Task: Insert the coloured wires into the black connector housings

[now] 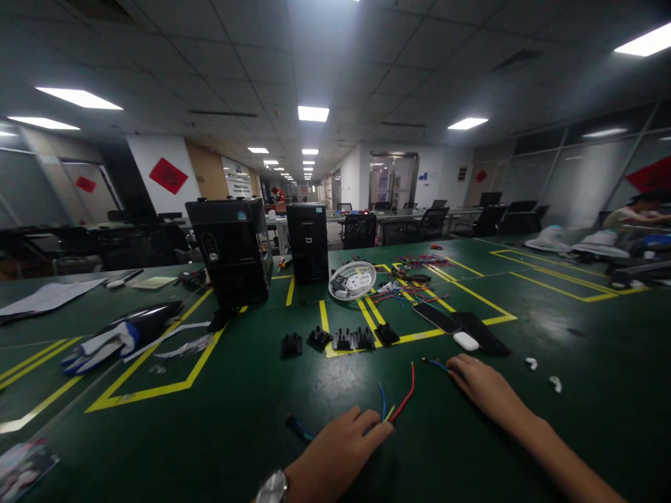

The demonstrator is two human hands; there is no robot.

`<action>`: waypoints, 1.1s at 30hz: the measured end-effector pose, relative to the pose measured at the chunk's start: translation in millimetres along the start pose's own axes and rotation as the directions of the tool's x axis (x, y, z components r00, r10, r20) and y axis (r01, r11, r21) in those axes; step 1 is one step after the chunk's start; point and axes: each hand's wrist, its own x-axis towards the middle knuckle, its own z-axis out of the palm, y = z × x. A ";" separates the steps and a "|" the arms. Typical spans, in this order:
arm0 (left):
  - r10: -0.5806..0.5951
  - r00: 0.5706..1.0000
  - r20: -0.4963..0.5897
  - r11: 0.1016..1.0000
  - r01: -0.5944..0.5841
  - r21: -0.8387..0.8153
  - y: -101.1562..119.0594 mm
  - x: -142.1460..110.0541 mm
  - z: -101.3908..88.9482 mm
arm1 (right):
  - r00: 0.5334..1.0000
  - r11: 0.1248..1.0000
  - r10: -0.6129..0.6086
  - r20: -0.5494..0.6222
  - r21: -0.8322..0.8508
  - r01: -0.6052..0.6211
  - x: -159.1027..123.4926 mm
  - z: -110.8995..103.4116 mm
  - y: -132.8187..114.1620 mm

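Note:
My left hand, with a watch at its wrist, is closed around a few wires just above the green table. From its fingertips stick out a red wire, a shorter blue wire and a yellow-green one. A dark cable end shows on the other side of that hand. My right hand rests low over the table, fingers pinched on a thin blue wire whose tip points left. Beyond my hands stands a row of several small black plastic parts.
Two black computer towers stand behind, beside a white round fan grille. Loose coloured wires lie farther right. Phones, a white earbud case and two earbuds are near my right hand. A glove lies left; a person sits far right.

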 end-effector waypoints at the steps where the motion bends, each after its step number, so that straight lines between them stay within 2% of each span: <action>1: -0.004 0.999 0.034 1.000 0.004 -0.008 -1.3 -7.7 -4.6 | 1.000 1.000 0.007 0.005 -0.018 -0.007 2.3 -1.3 0.1; 3: -0.036 0.995 0.091 0.999 0.037 -0.009 -3.1 -20.5 -14.1 | 1.000 0.999 0.021 0.017 -0.038 -0.020 6.4 -3.5 0.6; 5: -0.093 0.992 0.087 0.996 0.093 -0.004 -5.4 -26.1 -23.3 | 0.998 0.998 0.055 0.038 -0.030 -0.054 10.2 -5.4 1.6; 8: -0.148 0.988 -0.034 0.989 0.147 -0.015 -14.5 -12.3 -35.3 | 0.989 0.992 0.126 0.082 0.008 -0.127 17.3 -8.8 2.5; 10: -0.154 0.975 -0.162 0.988 0.156 0.000 -25.4 13.9 -40.3 | 0.986 0.987 0.155 0.063 0.027 -0.157 24.3 -12.2 0.8; 12: -0.153 0.955 -0.255 0.984 0.171 0.048 -38.5 50.9 -41.9 | 0.986 0.984 0.167 -0.016 0.061 -0.166 33.2 -15.3 -4.1; 14: -0.145 0.953 -0.265 0.978 0.180 0.110 -51.4 92.7 -39.8 | 0.977 0.979 0.176 -0.123 0.125 -0.161 42.6 -15.7 -12.5; 18: -0.214 0.944 -0.252 0.940 0.269 0.210 -72.6 166.4 -27.1 | 0.944 0.967 0.170 -0.281 0.232 -0.106 53.0 -3.9 -29.1; 20: -0.265 0.941 -0.212 0.926 0.309 0.216 -79.9 189.9 -19.5 | 0.944 0.970 0.139 -0.298 0.232 -0.070 50.9 3.8 -31.0; 22: -0.300 0.935 -0.186 0.919 0.336 0.205 -83.3 201.9 -13.8 | 0.945 0.972 0.114 -0.307 0.231 -0.042 44.8 7.8 -27.5; 24: -0.306 0.932 -0.194 0.918 0.343 0.198 -81.7 202.5 -11.3 | 0.933 0.969 0.122 -0.339 0.243 -0.038 37.7 6.9 -20.9; 26: -0.272 0.929 -0.250 0.941 0.311 0.131 -75.2 193.2 -11.9 | 0.915 0.964 0.145 -0.378 0.262 -0.045 32.2 3.4 -14.5; 27: -0.252 0.924 -0.287 0.960 0.277 0.047 -70.5 185.4 -12.9 | 0.907 0.960 0.158 -0.390 0.274 -0.049 30.5 1.8 -12.1; 29: -0.257 0.904 -0.342 0.952 0.175 -0.252 -60.0 164.9 -15.6 | 0.904 0.952 0.172 -0.392 0.303 -0.049 29.1 1.2 -9.9; 30: -0.293 0.892 -0.343 0.888 0.122 -0.443 -55.0 152.5 -17.0 | 0.907 0.946 0.173 -0.384 0.321 -0.045 29.2 2.5 -10.5; 31: -0.348 0.882 -0.317 0.777 0.082 -0.624 -50.6 139.1 -18.5 | 0.915 0.939 0.172 -0.365 0.342 -0.040 29.7 4.8 -12.1; 33: -0.468 0.852 -0.234 0.492 0.031 -0.870 -45.2 109.6 -21.5 | 0.939 0.916 0.166 -0.300 0.400 -0.035 31.3 11.0 -19.0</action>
